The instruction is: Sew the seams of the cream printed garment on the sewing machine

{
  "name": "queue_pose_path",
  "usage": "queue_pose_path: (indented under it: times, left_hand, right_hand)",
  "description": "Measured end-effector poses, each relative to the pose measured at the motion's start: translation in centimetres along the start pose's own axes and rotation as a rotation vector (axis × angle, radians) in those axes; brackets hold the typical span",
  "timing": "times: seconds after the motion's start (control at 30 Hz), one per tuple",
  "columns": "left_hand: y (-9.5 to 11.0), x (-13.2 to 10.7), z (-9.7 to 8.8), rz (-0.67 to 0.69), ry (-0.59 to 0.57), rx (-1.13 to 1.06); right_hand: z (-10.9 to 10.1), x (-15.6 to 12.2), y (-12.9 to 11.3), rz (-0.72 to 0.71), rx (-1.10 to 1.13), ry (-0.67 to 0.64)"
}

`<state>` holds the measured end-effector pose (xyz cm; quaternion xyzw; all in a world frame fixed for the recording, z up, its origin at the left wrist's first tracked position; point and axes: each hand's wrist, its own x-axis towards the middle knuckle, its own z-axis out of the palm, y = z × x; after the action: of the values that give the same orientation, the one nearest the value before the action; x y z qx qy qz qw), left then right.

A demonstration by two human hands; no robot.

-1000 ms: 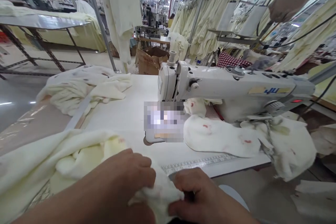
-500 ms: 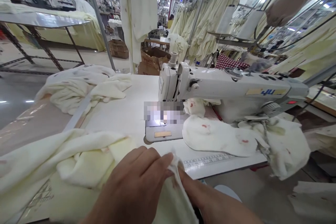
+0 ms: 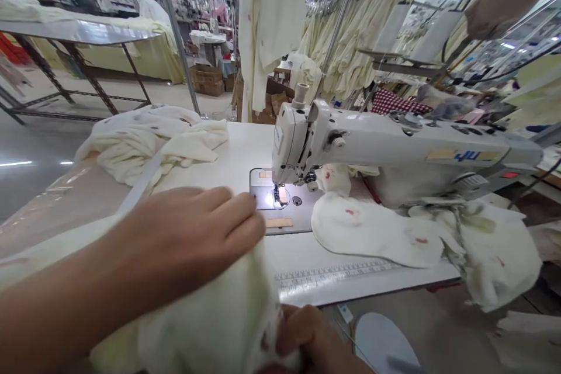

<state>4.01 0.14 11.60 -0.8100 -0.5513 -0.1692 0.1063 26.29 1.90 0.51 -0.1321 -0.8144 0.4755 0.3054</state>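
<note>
Near the open tabletop (image 3: 291, 250) edge, left hand (image 3: 188, 231) and right hand (image 3: 309, 333) fingers (image 3: 246, 229) grasp cloth (image 3: 205, 318).

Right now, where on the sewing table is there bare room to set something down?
Bare white tabletop shows between the rear-left fabric pile and the sewing machine; a narrower strip lies between the metal plate and the ruler. Crowded: front left, under the left hand and pale cloth; right, where a spotted fabric piece lies.
</note>
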Motion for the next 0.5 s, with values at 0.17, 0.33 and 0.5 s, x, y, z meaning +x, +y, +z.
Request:
queue_pose_path:
  times: [0.17, 0.33, 0.5]
  left_hand:
    - [-1.4, 5.1, 7.0, 0.042, -0.260, 0.214]
    - [-1.3, 4.5, 10.8, -0.071, -0.251, 0.192]
    - [-1.6, 4.5, 9.4, -0.165, -0.193, 0.182]
  right_hand:
    - [-3.6, -0.8, 0.0, -0.007, -0.578, -0.037]
    - [-5.9, 1.9, 0.1, -0.038, -0.792, -0.043]
    - [-5.3, 5.2, 2.6, -0.095, -0.920, -0.169]
